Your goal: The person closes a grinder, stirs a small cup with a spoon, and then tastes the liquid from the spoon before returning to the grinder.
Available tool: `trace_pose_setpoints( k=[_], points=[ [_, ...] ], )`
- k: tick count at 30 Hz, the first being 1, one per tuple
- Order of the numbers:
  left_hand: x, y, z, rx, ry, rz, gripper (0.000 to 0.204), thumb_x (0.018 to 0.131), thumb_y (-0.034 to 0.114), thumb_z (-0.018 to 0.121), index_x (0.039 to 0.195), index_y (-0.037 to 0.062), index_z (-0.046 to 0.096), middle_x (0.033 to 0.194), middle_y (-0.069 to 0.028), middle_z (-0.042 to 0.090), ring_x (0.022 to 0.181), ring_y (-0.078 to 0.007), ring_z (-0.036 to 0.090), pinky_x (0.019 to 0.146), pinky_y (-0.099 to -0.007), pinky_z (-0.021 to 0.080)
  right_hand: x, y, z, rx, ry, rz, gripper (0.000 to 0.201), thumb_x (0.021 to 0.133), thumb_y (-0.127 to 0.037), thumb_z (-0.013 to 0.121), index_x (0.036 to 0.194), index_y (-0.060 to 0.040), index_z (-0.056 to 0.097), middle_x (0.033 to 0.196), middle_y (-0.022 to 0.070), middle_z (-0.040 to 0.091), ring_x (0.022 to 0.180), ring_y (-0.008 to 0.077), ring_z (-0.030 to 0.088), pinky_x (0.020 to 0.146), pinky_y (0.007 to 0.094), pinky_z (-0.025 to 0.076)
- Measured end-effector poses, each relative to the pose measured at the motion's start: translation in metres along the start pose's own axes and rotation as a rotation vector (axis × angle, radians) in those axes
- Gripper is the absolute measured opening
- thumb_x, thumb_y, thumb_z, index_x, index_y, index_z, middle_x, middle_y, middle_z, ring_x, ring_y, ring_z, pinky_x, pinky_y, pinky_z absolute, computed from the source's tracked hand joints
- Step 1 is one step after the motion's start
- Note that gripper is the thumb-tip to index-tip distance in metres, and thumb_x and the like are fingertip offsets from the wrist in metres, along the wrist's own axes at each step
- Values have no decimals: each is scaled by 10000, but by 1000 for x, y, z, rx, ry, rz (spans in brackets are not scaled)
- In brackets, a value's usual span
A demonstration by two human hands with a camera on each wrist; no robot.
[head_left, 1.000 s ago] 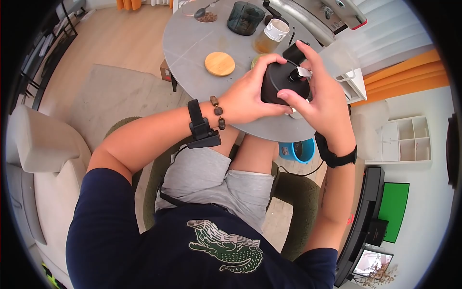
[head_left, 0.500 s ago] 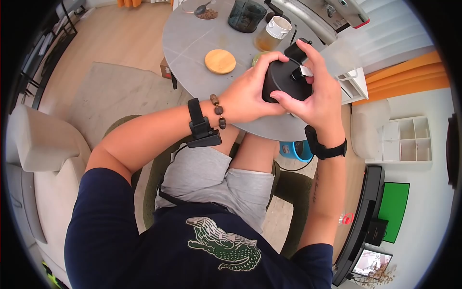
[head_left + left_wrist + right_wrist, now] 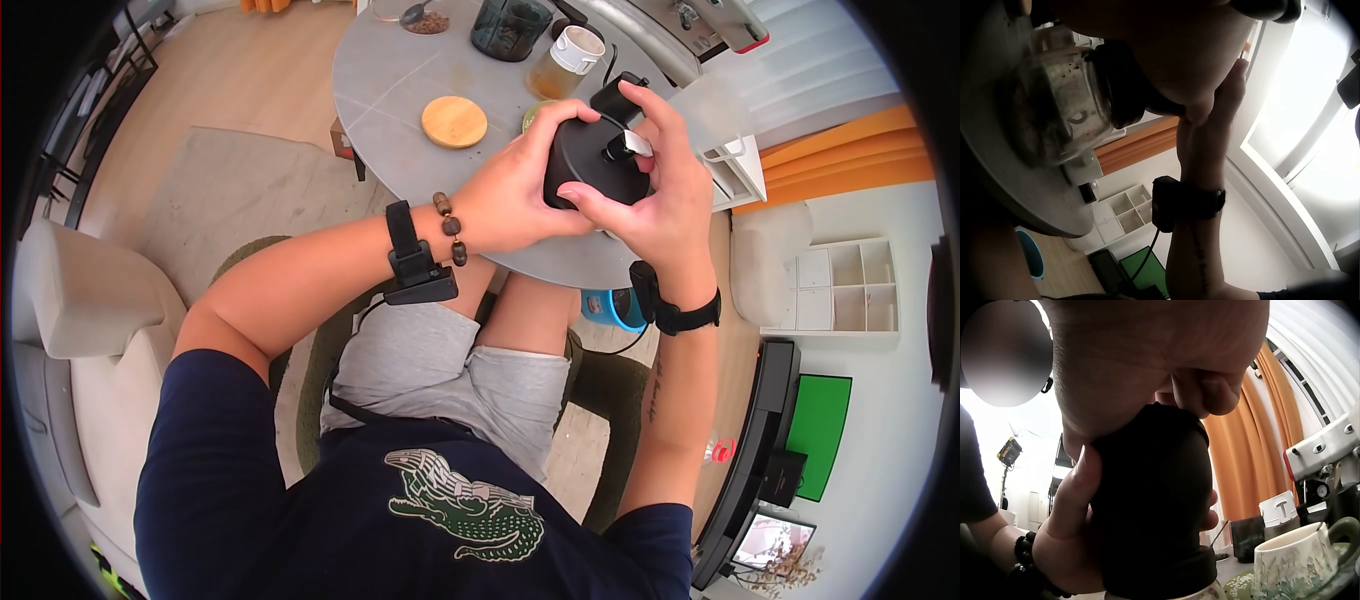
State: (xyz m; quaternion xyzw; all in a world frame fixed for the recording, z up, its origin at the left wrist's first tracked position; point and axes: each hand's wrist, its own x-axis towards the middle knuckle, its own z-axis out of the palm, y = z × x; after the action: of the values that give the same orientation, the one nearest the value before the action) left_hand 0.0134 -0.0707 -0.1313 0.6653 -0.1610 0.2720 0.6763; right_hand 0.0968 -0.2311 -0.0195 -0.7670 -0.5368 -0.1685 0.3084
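Observation:
Both hands are on a black rounded device over the table's near right edge. The left hand curls round its left side, thumb along the near side. From the right, the right hand grips the top, its thumb on the lid beside a small silver-and-black part. In the right wrist view the black body stands upright over a pale rim, the left hand wrapped round it and the right hand above. A glass vessel shows in the left wrist view.
The grey table holds a round wooden lid, a white-banded jar, a dark container and a spoon. A patterned cup stands on a green saucer. A blue bin is below the edge.
The right wrist and forearm have shifted left and the right thumb has moved left across the lid. The left hand keeps its hold on the device.

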Motion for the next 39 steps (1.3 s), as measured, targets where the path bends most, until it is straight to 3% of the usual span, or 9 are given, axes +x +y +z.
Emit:
trace_pose_setpoints(
  k=[7,10,13,15,20,25,32,34,39],
  points=[
    [-1,1,1,-41,-16,-22,974,818,162,947,1589,147,350,1506,-205,563,1331,-348,653,1074,-447,579,-2,-3,0,11,9,17,1037,618,-530,1047,1492,-160,630,1061,135,786,926,275,819,789,368,683],
    [1,1,1,-7,-19,10,974,828,157,942,1593,151,339,1493,-208,572,1313,-342,664,1055,-440,588,-3,-3,1,7,72,-96,911,671,-510,1038,1425,-151,675,869,71,742,753,204,768,666,316,627],
    [4,2,0,44,80,16,970,843,150,931,1598,153,323,1481,-209,582,1302,-332,671,1040,-436,590,-12,-2,4,-205,49,-75,741,740,-464,1020,1332,-131,723,655,-7,585,550,124,595,525,285,482],
    [3,1,-3,45,22,3,970,854,152,926,1602,158,309,1474,-206,589,1312,-330,664,1030,-439,590,-11,-7,12,-218,180,-242,621,787,-426,1004,1262,-119,748,567,-49,429,470,91,420,472,283,344],
    [3,-2,5,116,64,100,944,848,173,940,1590,154,357,1413,-186,648,1252,-349,698,1026,-445,596,-21,-14,7,-275,209,-189,691,763,-439,1020,1280,-82,731,575,-47,425,472,91,419,474,264,343],
    [0,9,9,63,81,-16,982,831,239,984,1588,134,367,1469,-200,619,1313,-349,677,1052,-462,597,-24,-15,6,-107,266,38,882,798,-339,1004,1503,-49,559,728,-16,530,583,85,462,532,244,375],
    [-1,13,6,77,70,-11,1040,847,228,970,1653,130,321,1514,-198,580,1377,-322,638,1129,-451,554,-24,-17,6,56,231,141,797,873,-169,915,1542,-32,506,1069,49,676,759,98,535,685,268,469],
    [-1,10,0,-17,-32,61,1096,888,140,915,1726,83,210,1624,-186,455,1508,-279,500,1259,-436,420,-25,-8,5,265,229,196,693,950,-51,803,1560,-14,477,1151,91,721,872,121,625,809,289,540],
    [-2,10,-8,-50,-114,96,1087,922,157,863,1747,39,166,1683,-198,393,1589,-292,392,1328,-458,293,-25,10,-2,569,194,283,617,1036,83,622,1603,16,390,1290,167,726,1134,205,716,1030,345,579]
  ],
)
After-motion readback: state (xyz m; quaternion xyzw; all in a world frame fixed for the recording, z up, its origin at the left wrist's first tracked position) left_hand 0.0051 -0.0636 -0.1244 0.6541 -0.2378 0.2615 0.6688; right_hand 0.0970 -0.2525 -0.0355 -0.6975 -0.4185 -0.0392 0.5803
